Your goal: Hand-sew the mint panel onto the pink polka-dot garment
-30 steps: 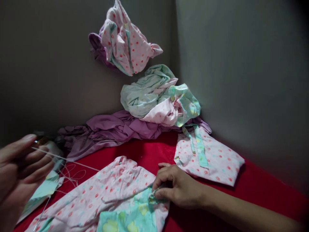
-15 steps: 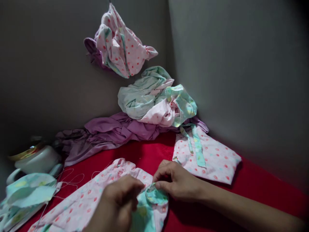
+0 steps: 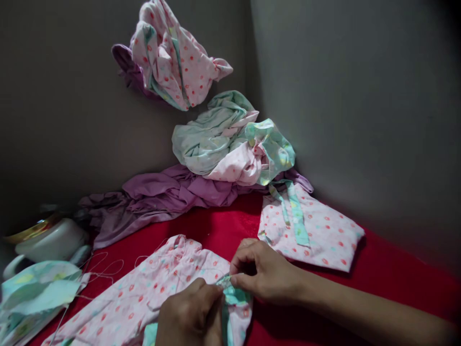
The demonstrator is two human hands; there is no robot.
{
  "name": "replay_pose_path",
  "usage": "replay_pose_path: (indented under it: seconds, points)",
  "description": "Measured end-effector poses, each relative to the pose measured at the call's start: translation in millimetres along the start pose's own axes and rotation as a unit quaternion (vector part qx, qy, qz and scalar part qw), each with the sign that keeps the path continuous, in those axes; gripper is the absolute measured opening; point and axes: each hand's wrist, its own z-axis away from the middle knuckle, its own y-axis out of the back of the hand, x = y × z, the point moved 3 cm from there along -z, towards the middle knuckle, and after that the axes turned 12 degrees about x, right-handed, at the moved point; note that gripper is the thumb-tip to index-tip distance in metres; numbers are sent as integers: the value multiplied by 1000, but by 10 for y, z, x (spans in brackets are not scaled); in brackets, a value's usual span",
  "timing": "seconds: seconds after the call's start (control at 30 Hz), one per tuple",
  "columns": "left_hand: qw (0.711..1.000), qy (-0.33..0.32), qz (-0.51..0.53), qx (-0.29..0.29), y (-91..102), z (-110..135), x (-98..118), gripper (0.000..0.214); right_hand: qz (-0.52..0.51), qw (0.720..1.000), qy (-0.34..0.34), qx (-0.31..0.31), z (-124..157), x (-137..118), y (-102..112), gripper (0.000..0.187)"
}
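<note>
A pink garment with red dots (image 3: 133,288) lies on the red cloth, its turquoise trim (image 3: 236,294) near the right end. My left hand (image 3: 196,307) pinches the edge of that trim from the left, thumb and finger together. From the right, my right hand (image 3: 264,274) pinches the same edge, close to the left fingertips. Whether a needle is between the fingers is too small to tell. Loose white thread (image 3: 108,269) runs in loops over the garment's left side.
A folded pink dotted piece with turquoise ties (image 3: 317,230) lies at right. Behind it are a green and pink fabric heap (image 3: 212,139) and purple cloth (image 3: 180,190). A dotted bundle (image 3: 173,57) hangs above. At left are a white pot (image 3: 54,240) and turquoise fabric (image 3: 39,288).
My left hand has moved right and closed on the trim's edge beside the right fingers. My right hand stays nearly in place. The view has shifted slightly.
</note>
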Motion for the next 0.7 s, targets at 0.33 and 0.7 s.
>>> replay_pose_path:
  seconds: [0.33,0.7]
  points:
    - [1000,-28,4,0,0,-3,5,22,-8,1000,-7,-1,-15,-15,-1,5]
    - [997,-64,-24,-23,40,-47,49,21,-16,1000,1,16,7,-45,-7,6]
